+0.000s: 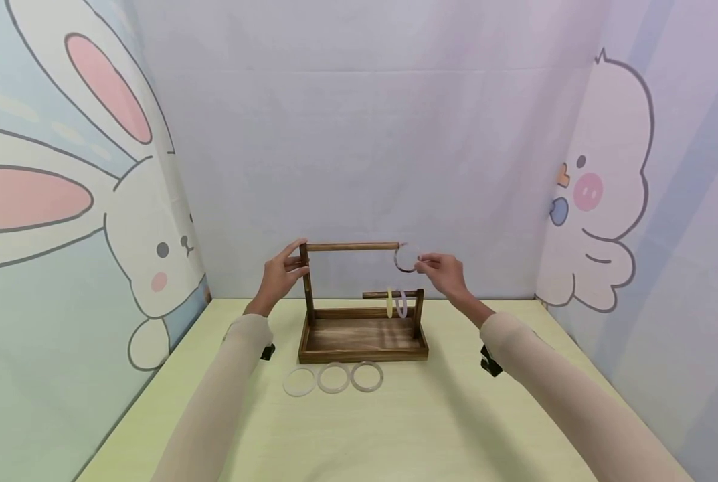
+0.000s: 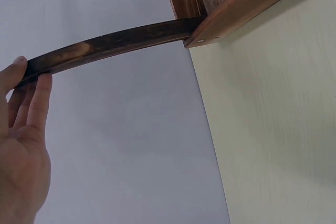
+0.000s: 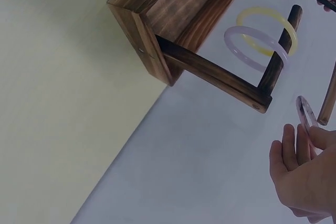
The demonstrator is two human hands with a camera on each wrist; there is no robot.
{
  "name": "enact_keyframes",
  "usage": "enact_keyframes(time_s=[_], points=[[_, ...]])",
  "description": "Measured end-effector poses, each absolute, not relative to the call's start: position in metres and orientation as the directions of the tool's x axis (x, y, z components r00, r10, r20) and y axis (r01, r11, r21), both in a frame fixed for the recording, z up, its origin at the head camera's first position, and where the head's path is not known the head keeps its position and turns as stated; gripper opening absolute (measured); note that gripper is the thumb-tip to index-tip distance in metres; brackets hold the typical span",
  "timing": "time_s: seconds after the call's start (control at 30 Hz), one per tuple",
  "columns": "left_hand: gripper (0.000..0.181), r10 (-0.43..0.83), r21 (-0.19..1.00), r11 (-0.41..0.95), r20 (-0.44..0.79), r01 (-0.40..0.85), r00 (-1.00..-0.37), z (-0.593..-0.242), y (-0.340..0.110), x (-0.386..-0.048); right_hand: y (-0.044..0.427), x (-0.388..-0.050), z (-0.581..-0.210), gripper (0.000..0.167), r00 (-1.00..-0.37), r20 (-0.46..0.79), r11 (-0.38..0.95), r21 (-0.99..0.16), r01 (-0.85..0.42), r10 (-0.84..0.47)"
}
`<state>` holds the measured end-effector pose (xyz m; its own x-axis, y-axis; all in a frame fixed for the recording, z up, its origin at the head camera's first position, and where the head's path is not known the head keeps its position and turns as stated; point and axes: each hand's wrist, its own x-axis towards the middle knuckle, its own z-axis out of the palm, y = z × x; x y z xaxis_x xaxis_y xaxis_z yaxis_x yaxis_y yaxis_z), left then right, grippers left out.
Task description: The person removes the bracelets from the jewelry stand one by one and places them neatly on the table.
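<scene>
1. Head view: left grip [image 1: 280,273] pinches the left post [image 1: 308,288] of the wooden rack [image 1: 359,335] near its top. Right grip [image 1: 445,273] pinches a mottled bangle [image 1: 397,265] at the right, free end of the upper rod [image 1: 352,246]; contact I cannot tell. Yellow bangle [image 1: 389,302] and lilac bangle [image 1: 405,304] hang on the lower rod [image 1: 373,294]. Three pale bangles [image 1: 333,391] lie on the desk [image 1: 395,428], near side of the rack.
2. Left wrist view: thumb and fingers on opposite sides of the post. My judgement: a slack hold here could let the rack shift if the rod is knocked.
3. Right wrist view: mottled bangle nearly edge-on, close beside the rod end. Misalignment could make its rim strike the rod; a weak pinch could drop it.
</scene>
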<state>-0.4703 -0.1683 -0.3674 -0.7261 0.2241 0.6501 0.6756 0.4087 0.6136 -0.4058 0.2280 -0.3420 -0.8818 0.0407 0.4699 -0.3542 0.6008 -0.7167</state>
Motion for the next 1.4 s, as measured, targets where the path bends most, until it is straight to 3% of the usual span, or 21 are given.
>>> enact_keyframes(time_s=[0.2,1.4], points=[[0.072,0.221,0.642,0.406,0.621,0.650,-0.752,-0.367,-0.170,-0.471,0.227,-0.399,-0.341,0.033,-0.887,0.461,0.590,-0.725,-0.355,0.032],[0.073,0.211,0.647,0.392,0.628,0.654,-0.749,-0.368,-0.168,-0.474,0.223,-0.358,-0.357,0.031,-0.899,0.409,0.579,-0.698,-0.421,-0.160]])
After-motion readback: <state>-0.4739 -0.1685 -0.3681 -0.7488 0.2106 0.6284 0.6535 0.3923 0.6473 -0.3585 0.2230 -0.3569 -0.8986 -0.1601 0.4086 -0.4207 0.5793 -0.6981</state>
